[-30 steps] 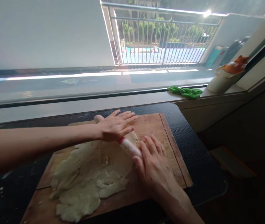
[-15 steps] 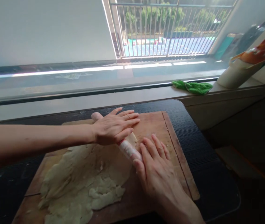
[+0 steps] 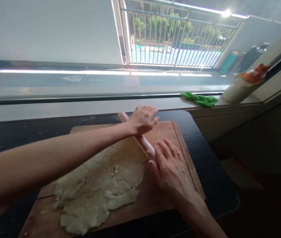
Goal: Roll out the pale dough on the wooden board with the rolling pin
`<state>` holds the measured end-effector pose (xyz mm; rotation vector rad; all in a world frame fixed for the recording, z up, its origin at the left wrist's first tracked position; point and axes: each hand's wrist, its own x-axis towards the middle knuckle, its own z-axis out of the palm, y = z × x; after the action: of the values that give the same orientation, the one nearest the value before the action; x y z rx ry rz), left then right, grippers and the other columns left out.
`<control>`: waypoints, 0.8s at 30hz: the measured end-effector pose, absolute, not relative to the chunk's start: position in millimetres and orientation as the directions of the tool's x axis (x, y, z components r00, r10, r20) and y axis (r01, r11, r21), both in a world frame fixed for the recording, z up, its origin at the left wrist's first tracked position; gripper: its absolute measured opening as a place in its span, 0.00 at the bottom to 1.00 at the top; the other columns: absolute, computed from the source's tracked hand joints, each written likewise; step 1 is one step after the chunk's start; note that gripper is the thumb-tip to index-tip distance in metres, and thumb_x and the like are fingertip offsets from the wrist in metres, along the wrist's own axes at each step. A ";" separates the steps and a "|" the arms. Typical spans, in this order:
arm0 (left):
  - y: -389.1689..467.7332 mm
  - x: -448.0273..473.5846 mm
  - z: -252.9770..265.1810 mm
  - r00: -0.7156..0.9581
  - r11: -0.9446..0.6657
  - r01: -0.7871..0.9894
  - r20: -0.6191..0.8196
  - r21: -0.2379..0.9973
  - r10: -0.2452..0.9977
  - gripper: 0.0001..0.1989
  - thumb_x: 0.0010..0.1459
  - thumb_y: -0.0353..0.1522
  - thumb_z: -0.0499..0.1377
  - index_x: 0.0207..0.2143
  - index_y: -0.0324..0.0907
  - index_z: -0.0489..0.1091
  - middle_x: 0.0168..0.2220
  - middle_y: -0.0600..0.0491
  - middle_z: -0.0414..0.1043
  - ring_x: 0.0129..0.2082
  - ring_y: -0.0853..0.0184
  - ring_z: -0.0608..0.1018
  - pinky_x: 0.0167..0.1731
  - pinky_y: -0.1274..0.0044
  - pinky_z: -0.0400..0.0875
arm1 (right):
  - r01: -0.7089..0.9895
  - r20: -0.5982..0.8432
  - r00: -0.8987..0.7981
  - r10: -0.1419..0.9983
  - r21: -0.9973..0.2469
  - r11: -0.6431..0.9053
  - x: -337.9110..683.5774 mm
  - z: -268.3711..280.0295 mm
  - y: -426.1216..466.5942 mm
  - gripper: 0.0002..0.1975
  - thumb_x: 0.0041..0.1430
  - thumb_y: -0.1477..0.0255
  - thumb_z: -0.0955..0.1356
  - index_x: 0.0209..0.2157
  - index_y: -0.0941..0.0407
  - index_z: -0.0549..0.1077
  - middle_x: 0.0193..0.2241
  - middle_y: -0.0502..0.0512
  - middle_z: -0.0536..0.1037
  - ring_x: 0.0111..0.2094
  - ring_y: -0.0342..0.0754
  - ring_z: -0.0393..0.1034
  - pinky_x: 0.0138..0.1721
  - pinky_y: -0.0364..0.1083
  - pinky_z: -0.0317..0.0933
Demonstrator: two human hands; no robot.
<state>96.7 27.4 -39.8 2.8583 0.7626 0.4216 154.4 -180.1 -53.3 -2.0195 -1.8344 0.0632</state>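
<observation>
A pinkish rolling pin (image 3: 145, 144) lies slantwise over the far right part of a thin, ragged sheet of pale dough (image 3: 98, 188). The dough is spread on a wooden board (image 3: 165, 128). My left hand (image 3: 144, 119) rests across the upper part of the pin, wrist and palm on it, with the fingers stretched out beyond. At the pin's near end, my right hand (image 3: 170, 165) lies on top, fingers extended and thumb apart. Neither hand is wrapped round the pin. My left forearm hides part of the dough and board.
The board stands on a dark table (image 3: 202, 155) with rounded corners and some flour specks. Behind it runs a windowsill (image 3: 165, 104) bearing a green cloth (image 3: 199, 99) and a white container (image 3: 239, 91) with an orange figure at its top.
My left hand has slid forward and right across the pin, its wrist now over it. The pin has rolled away from the dough's middle, and the view has shifted slightly.
</observation>
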 end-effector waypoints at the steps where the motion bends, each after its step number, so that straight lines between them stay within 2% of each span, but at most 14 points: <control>1: 26.6 96.2 -39.7 0.796 -0.845 0.469 0.291 0.256 0.531 0.21 0.63 0.40 0.44 0.49 0.38 0.69 0.54 0.45 0.69 0.57 0.59 0.66 0.58 0.63 0.54 | 0.950 0.234 0.123 0.964 -0.310 -0.046 155.9 -48.7 -179.4 0.20 0.64 0.69 0.61 0.55 0.59 0.64 0.55 0.62 0.67 0.62 0.58 0.51 0.59 0.58 0.51; 4: 21.5 68.6 -35.6 0.688 -0.773 0.469 0.371 0.428 0.623 0.21 0.64 0.37 0.42 0.45 0.38 0.71 0.49 0.46 0.73 0.52 0.62 0.70 0.56 0.67 0.59 | 0.967 0.233 0.121 0.965 -0.249 -0.061 158.0 -36.3 -180.3 0.14 0.62 0.74 0.63 0.49 0.56 0.68 0.47 0.60 0.72 0.54 0.55 0.60 0.54 0.54 0.57; 7: 12.7 6.5 -21.8 0.733 -0.726 0.455 0.247 0.516 0.634 0.24 0.65 0.39 0.39 0.46 0.40 0.72 0.48 0.50 0.74 0.49 0.63 0.73 0.58 0.65 0.57 | 0.973 0.233 0.107 0.966 -0.222 -0.054 160.2 -25.7 -180.8 0.09 0.61 0.75 0.63 0.43 0.55 0.70 0.39 0.57 0.72 0.46 0.53 0.64 0.47 0.51 0.60; 10: -4.7 -67.5 -1.9 0.779 -0.762 0.520 0.151 0.387 0.608 0.23 0.62 0.45 0.45 0.51 0.46 0.70 0.51 0.52 0.73 0.52 0.60 0.71 0.60 0.57 0.48 | 0.951 0.219 -0.034 0.975 -0.293 0.099 157.6 -13.1 -170.8 0.10 0.58 0.75 0.66 0.43 0.54 0.70 0.39 0.54 0.72 0.44 0.51 0.63 0.46 0.49 0.60; 12: -24.0 -113.1 4.9 0.750 -0.773 0.585 0.197 0.245 0.631 0.24 0.57 0.47 0.53 0.53 0.50 0.68 0.52 0.52 0.72 0.54 0.57 0.69 0.60 0.54 0.45 | 0.908 0.217 -0.166 0.962 -0.347 0.235 147.9 -4.6 -155.5 0.13 0.56 0.76 0.67 0.45 0.54 0.70 0.40 0.53 0.73 0.45 0.50 0.63 0.48 0.48 0.59; 14: -48.2 -149.8 0.6 0.684 -0.718 0.674 0.224 0.170 0.695 0.20 0.58 0.45 0.55 0.52 0.52 0.69 0.47 0.52 0.73 0.50 0.58 0.71 0.58 0.57 0.53 | 0.862 0.213 -0.279 0.936 -0.374 0.342 131.4 1.3 -135.5 0.14 0.55 0.76 0.68 0.44 0.54 0.71 0.40 0.52 0.73 0.45 0.49 0.63 0.49 0.48 0.58; 16: -73.2 -174.2 -13.6 0.599 -0.634 0.757 0.221 0.156 0.770 0.18 0.59 0.41 0.54 0.51 0.51 0.69 0.44 0.51 0.73 0.44 0.60 0.73 0.48 0.65 0.64 | 0.830 0.174 -0.359 0.917 -0.390 0.399 110.9 2.6 -115.0 0.12 0.55 0.76 0.67 0.42 0.54 0.72 0.38 0.52 0.74 0.45 0.47 0.64 0.48 0.47 0.58; 19: -101.9 -187.8 -39.2 0.509 -0.548 0.820 0.227 0.168 0.830 0.17 0.61 0.39 0.52 0.50 0.47 0.70 0.40 0.50 0.71 0.38 0.61 0.73 0.38 0.71 0.69 | 0.834 0.119 -0.360 0.925 -0.404 0.377 78.7 -4.9 -89.6 0.11 0.59 0.74 0.64 0.42 0.54 0.73 0.41 0.52 0.74 0.47 0.45 0.64 0.48 0.44 0.59; 21: -111.4 -187.2 -49.5 0.490 -0.535 0.829 0.251 0.162 0.835 0.17 0.62 0.39 0.51 0.51 0.46 0.69 0.39 0.49 0.70 0.37 0.62 0.73 0.37 0.71 0.69 | 0.876 0.154 -0.281 0.947 -0.364 0.318 57.8 -13.6 -73.8 0.13 0.63 0.70 0.61 0.47 0.53 0.71 0.47 0.53 0.73 0.52 0.46 0.62 0.52 0.47 0.56; 24: -110.8 -185.0 -51.1 0.486 -0.531 0.838 0.271 0.125 0.831 0.19 0.63 0.38 0.49 0.54 0.45 0.67 0.39 0.48 0.70 0.38 0.61 0.73 0.37 0.69 0.69 | 0.935 0.206 -0.211 0.956 -0.242 0.259 27.6 -23.4 -41.5 0.20 0.65 0.62 0.58 0.55 0.52 0.65 0.54 0.53 0.68 0.61 0.51 0.51 0.60 0.53 0.45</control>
<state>-185.0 -110.8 -51.1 2.7288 1.5332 0.4762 27.6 -41.5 -23.4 -1.7391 -2.2240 0.0925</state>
